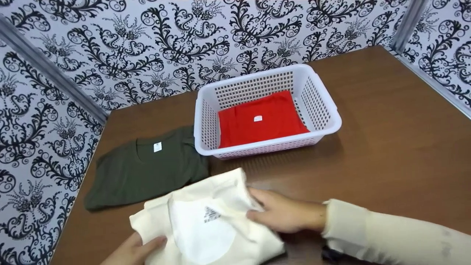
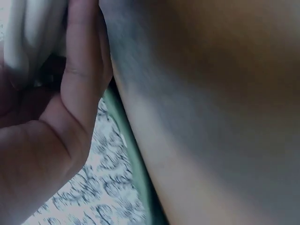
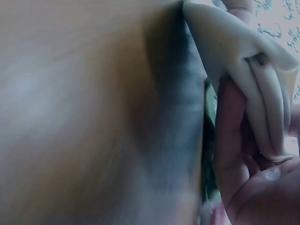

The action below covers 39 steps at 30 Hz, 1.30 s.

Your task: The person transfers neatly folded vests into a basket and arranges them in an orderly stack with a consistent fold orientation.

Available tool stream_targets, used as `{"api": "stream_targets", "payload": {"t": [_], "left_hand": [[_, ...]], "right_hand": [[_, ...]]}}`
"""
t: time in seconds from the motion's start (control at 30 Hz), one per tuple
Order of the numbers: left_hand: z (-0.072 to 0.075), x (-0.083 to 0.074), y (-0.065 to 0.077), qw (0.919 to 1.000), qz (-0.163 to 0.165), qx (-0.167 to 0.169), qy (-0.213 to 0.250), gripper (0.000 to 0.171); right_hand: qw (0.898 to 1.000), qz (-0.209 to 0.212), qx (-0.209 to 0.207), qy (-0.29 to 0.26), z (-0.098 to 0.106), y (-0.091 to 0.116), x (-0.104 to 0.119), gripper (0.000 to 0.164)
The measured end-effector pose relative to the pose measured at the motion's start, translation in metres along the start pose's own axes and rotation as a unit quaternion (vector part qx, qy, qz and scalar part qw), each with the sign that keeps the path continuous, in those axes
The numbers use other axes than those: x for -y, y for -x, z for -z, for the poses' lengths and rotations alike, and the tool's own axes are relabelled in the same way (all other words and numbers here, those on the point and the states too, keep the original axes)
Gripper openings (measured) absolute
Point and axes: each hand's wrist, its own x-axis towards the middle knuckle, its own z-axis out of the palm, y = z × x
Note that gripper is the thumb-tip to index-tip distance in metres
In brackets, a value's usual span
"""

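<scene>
Both hands grip a folded cream garment (image 1: pixel 224 191), with a white panel and small dark print facing up, at the near side of the table. My left hand (image 1: pixel 136 249) pinches its left edge, thumb on top. On the opposite edge, my right hand (image 1: pixel 281 211) holds the folded layers between thumb and fingers. In the right wrist view the garment's thick folds (image 3: pixel 234 42) sit within the curled fingers, raised off the wooden surface. The left wrist view shows part of the cloth (image 2: pixel 33 37) in the left hand's grasp.
A white perforated basket (image 1: pixel 265 144) stands at the back of the brown table (image 1: pixel 397 147), holding a folded red garment (image 1: pixel 265 127). Left of it, a folded dark green shirt (image 1: pixel 147 173) lies against the basket's corner. Patterned wall panels (image 1: pixel 176 40) rise behind and beside the table.
</scene>
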Motion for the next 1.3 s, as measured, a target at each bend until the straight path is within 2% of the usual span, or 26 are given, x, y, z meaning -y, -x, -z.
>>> {"api": "stream_targets", "payload": {"t": [0.1,0.2,0.27,0.33,0.4,0.47,0.53,0.63,0.8,1.0,1.17,1.3], "left_hand": [[-0.014,-0.016,-0.002,0.9997,-0.011,-0.006,0.020,0.062],[-0.027,-0.035,-0.006,0.9985,-0.046,-0.019,0.023,0.062],[-0.038,-0.049,-0.011,0.9953,-0.079,-0.034,0.044,0.059],[-0.048,-0.063,-0.017,0.9902,-0.099,-0.068,0.071,0.055],[-0.057,-0.077,-0.024,0.9819,-0.126,-0.111,0.087,0.050],[-0.063,-0.090,-0.032,0.9718,-0.151,-0.157,0.091,0.047],[-0.064,-0.102,-0.039,0.9650,-0.166,-0.189,0.075,0.046],[-0.064,-0.114,-0.045,0.9648,-0.170,-0.188,0.068,0.047],[-0.066,-0.124,-0.048,0.9667,-0.180,-0.170,0.065,0.043],[-0.063,-0.144,-0.061,0.9520,-0.234,-0.195,0.033,0.037],[-0.061,-0.171,-0.086,0.9368,-0.279,-0.211,-0.004,0.033],[-0.063,-0.195,-0.103,0.9326,-0.295,-0.208,-0.006,0.033]], "right_hand": [[1.000,0.005,-0.018,-0.021,0.018,0.015,0.001,0.037],[0.999,0.010,-0.029,-0.040,0.038,0.026,0.005,0.040],[0.998,0.011,-0.036,-0.058,0.051,0.029,0.009,0.041],[0.996,0.011,-0.044,-0.072,0.063,0.031,0.013,0.042],[0.995,0.013,-0.057,-0.078,0.074,0.032,0.016,0.041],[0.994,0.019,-0.073,-0.073,0.083,0.033,0.019,0.041],[0.994,0.025,-0.085,-0.070,0.090,0.033,0.022,0.041],[0.993,0.031,-0.094,-0.058,0.099,0.030,0.025,0.041],[0.994,0.025,-0.096,-0.040,0.113,0.026,0.031,0.044],[0.991,-0.014,-0.132,0.001,0.144,0.018,0.039,0.043],[0.985,-0.064,-0.158,0.040,0.171,0.005,0.041,0.041],[0.978,-0.102,-0.167,0.073,0.191,-0.007,0.040,0.037]]}}
